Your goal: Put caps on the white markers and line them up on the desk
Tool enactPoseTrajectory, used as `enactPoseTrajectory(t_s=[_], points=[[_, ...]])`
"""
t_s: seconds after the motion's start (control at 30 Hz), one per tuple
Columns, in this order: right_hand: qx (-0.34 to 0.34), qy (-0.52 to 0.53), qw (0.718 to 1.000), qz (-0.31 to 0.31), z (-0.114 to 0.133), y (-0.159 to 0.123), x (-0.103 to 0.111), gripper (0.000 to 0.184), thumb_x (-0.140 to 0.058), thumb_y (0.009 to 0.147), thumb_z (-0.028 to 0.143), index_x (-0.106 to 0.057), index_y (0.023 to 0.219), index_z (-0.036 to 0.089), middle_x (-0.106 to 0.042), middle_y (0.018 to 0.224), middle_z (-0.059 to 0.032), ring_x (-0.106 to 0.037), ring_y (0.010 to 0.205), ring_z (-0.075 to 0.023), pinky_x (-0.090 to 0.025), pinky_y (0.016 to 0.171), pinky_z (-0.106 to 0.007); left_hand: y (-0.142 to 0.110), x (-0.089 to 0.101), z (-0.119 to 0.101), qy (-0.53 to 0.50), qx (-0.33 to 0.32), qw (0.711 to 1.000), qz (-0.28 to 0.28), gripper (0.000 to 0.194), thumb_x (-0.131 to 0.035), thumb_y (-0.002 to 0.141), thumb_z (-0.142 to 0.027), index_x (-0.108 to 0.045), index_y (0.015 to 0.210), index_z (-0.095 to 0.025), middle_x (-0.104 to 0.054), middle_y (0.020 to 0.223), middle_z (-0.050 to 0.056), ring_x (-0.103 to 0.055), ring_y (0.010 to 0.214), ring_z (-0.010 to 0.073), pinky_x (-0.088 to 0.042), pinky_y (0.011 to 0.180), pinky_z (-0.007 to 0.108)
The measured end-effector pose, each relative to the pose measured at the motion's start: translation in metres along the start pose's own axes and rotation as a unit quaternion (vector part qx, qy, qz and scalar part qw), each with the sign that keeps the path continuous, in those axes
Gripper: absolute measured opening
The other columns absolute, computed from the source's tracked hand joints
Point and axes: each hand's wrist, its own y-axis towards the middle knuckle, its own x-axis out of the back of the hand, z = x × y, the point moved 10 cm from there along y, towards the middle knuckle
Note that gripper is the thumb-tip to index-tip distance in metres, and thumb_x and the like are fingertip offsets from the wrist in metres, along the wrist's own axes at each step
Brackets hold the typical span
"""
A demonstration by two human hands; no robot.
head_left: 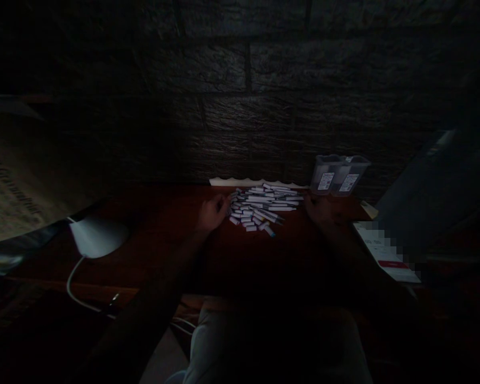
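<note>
A heap of white markers lies on the dark reddish table, most with their length running left to right. Short white caps or marker ends crowd its front left side. At the heap's left end is my left hand, its fingers curled in against the marker ends. Whether something is pinched there is too dark to make out. My right hand rests by the right tips of the markers, close to or touching them. Deep shadow hides most of its fingers.
Behind the heap, a pale wavy-edged strip lies along the dark brick wall. Clear plastic containers with labels stand back right. A white printed box or sheet is at the right. At left are a white lamp with a cable and a brown paper bag.
</note>
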Motion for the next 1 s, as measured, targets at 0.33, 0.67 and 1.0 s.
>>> enactPoseTrajectory(t_s=[0.33,0.67,1.0], points=[[0.243,0.068,0.958,0.137,0.088,-0.044,-0.028,0.022,-0.062,0.090,0.039,-0.076,0.090,0.023,-0.078,0.092,-0.0021,-0.070,0.081,-0.0174,-0.048,0.073,-0.026,-0.001,-0.003,-0.029,-0.008,-0.117,0.993,0.022,0.029,-0.054,0.093,-0.042,-0.071,0.096,-0.019,-0.073,0.095,0.008,-0.065,0.089,0.0210,-0.048,0.082,0.031],[0.340,-0.043,0.928,0.149,0.114,-0.068,-0.036,0.017,-0.068,0.087,0.036,-0.077,0.093,0.024,-0.073,0.102,-0.0065,-0.065,0.096,-0.0213,-0.048,0.084,-0.031,-0.002,-0.006,-0.032,0.003,-0.130,0.991,0.026,0.030,-0.054,0.092,-0.042,-0.073,0.093,-0.018,-0.073,0.094,0.009,-0.065,0.092,0.0234,-0.048,0.088,0.035],[0.300,0.016,0.943,0.139,0.098,-0.050,-0.025,0.012,-0.068,0.086,0.026,-0.076,0.092,0.019,-0.072,0.104,-0.0092,-0.064,0.100,-0.0217,-0.049,0.090,-0.034,-0.003,0.002,-0.030,0.011,-0.097,0.995,-0.008,0.033,-0.051,0.093,-0.043,-0.072,0.097,-0.018,-0.074,0.095,0.009,-0.066,0.090,0.0225,-0.050,0.085,0.032]])
